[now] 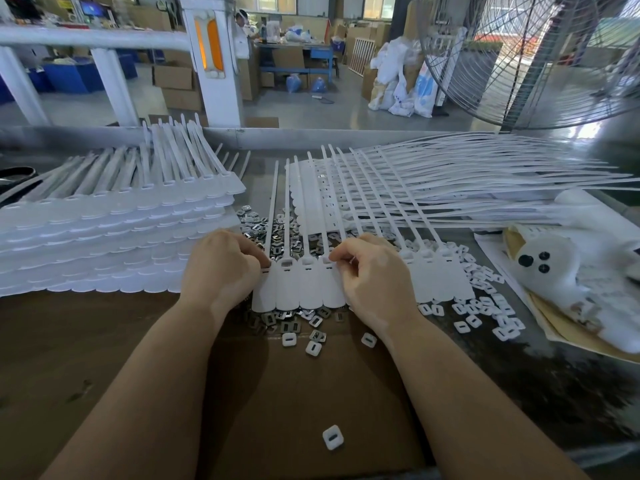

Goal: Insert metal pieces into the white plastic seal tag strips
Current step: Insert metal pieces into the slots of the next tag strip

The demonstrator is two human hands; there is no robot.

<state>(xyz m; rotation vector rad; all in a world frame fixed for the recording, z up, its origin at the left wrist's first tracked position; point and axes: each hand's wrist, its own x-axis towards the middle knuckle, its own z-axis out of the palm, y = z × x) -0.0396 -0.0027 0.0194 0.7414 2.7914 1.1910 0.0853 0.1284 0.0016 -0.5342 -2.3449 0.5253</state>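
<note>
A dark worktable (519,393) fills the near half of the view, with a flat brown cardboard sheet (294,393) lying on it under the person's forearms. At the far right stands a large wire-guard fan (530,60). On the left of the table sits a tall stack of white tag strips (114,237), and to the right, farther back, a second spread of strips (450,188) fans out with its long tails pointing right. In the middle, just beyond the cardboard's far edge, lies the white seal tag strip (304,285) being worked on, its row of flat tags pointing near and its thin tails running far. The left hand (221,268) rests on the strip's left end, fingers curled and fingertips pressed at the leftmost tag's slot. The right hand (374,271) has thumb and forefinger pinched together at a tag head; what they hold is too small to tell. Shiny metal pieces (277,237) lie heaped under and around the strip, and small white plastic caps (485,299) scatter to the right.
</note>
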